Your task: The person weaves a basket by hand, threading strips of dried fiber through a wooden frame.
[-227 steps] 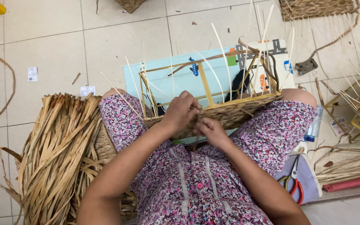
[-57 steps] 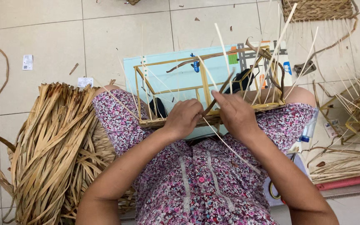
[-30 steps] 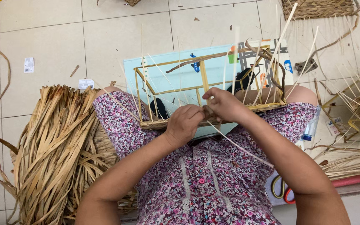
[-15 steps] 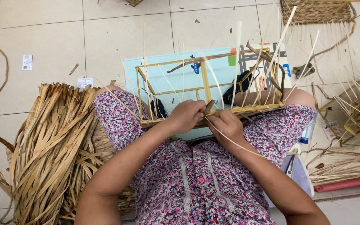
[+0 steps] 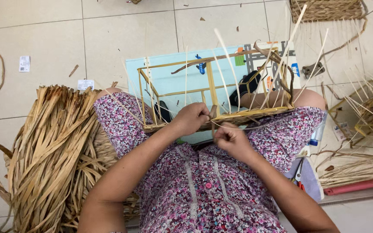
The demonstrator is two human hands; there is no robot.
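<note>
A large heap of dried palm-leaf strips (image 5: 44,155) lay well left of the grip and ran out of view at the bottom, while a light blue mat (image 5: 173,82) beyond it was mostly hidden behind the rectangular bamboo basket frame (image 5: 214,92) resting across the person's lap. The left hand (image 5: 191,119) was closed on the frame's near rail. Just beside it, the right hand (image 5: 229,139) was fisted around a thin pale weaving strand (image 5: 255,127), its pinched end hidden inside the fingers.

I see two small white paper labels on the floor tiles: one (image 5: 24,63) far left, another (image 5: 85,84) by the dried-leaf bundle (image 5: 48,151).
</note>
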